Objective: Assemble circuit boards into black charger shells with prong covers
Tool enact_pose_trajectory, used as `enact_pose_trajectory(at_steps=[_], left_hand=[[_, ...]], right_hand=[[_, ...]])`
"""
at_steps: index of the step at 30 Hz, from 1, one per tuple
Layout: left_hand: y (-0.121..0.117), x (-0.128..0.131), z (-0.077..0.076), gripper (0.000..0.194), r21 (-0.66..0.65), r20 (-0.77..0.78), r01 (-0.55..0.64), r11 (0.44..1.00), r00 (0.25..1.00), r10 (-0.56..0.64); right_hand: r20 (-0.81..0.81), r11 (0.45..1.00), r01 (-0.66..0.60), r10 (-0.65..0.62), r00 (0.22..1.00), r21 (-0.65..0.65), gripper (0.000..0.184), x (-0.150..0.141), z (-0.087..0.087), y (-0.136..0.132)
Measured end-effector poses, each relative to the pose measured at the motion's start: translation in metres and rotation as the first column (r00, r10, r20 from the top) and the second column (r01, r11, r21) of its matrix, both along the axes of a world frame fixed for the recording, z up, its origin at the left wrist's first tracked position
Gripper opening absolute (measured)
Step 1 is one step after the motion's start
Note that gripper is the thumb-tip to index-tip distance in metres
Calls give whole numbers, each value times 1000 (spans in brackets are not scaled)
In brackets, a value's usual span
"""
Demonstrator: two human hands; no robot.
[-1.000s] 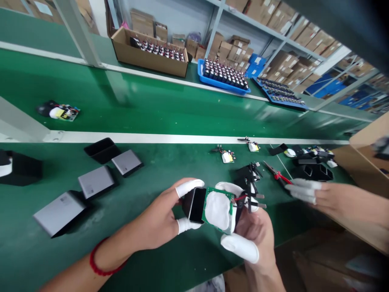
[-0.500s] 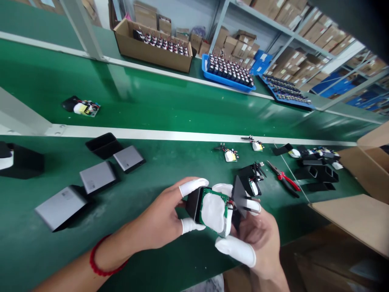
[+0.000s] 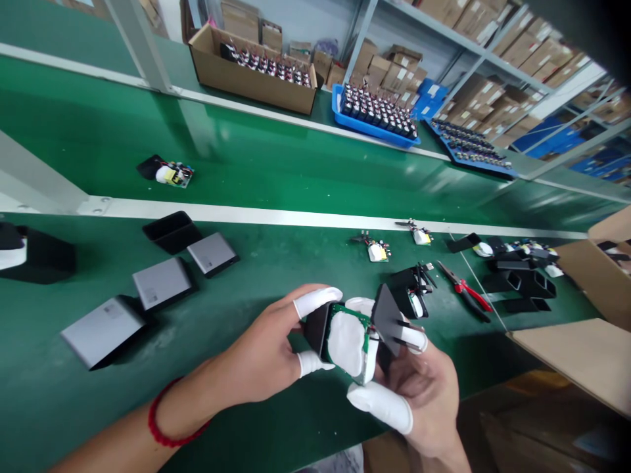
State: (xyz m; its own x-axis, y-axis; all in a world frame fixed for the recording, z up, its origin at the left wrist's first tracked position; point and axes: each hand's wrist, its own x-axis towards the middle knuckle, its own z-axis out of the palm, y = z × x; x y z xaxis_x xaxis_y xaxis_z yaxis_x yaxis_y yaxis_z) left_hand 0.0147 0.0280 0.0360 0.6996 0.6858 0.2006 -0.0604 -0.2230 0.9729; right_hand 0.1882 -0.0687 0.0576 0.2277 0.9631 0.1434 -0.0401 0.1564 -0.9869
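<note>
Both my hands hold one small assembly just above the green bench. My left hand (image 3: 266,348), with white finger cots and a red wrist cord, pinches a black housing (image 3: 316,328) between thumb and forefinger. A green circuit board with a white pad (image 3: 348,341) sticks out of that housing. My right hand (image 3: 419,381), also in finger cots, grips the board's right end and a black plug cap with metal prongs (image 3: 389,315).
Three grey cases (image 3: 162,284) and an open black shell (image 3: 170,231) lie at left. Loose boards (image 3: 377,251), red-handled pliers (image 3: 466,292) and black shells (image 3: 522,282) sit at right. A board (image 3: 172,174) rides the belt. Cardboard boxes (image 3: 591,355) crowd the right edge.
A second person's gloved hand at the right edge has left the view. The black plug cap has swung up beside the board. The board on the belt has drifted right.
</note>
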Motion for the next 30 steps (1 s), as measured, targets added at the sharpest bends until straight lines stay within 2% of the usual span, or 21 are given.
enact_pose_trajectory(at_steps=[7,12,18,23,30], left_hand=[[-1,-2,-1,55,86,-2,-6,996,1000,7],[1,-2,1,54,149,-2,-17,989,1000,18],[1,-3,4,51,173,-9,-2,985,1000,4],[2,-3,4,51,110,1,4,994,1000,-4],[0,-1,4,50,-19,-13,23,1000,1000,-24]], right_hand=[[80,995,-14,6,997,99,62,-1,-6,-2],[100,992,-45,33,994,117,62,0,-10,-7],[200,987,-35,3,980,155,62,0,-7,-10],[202,987,-25,-7,979,157,63,-3,-4,-7],[78,994,-6,-2,997,107,64,-5,-2,-5]])
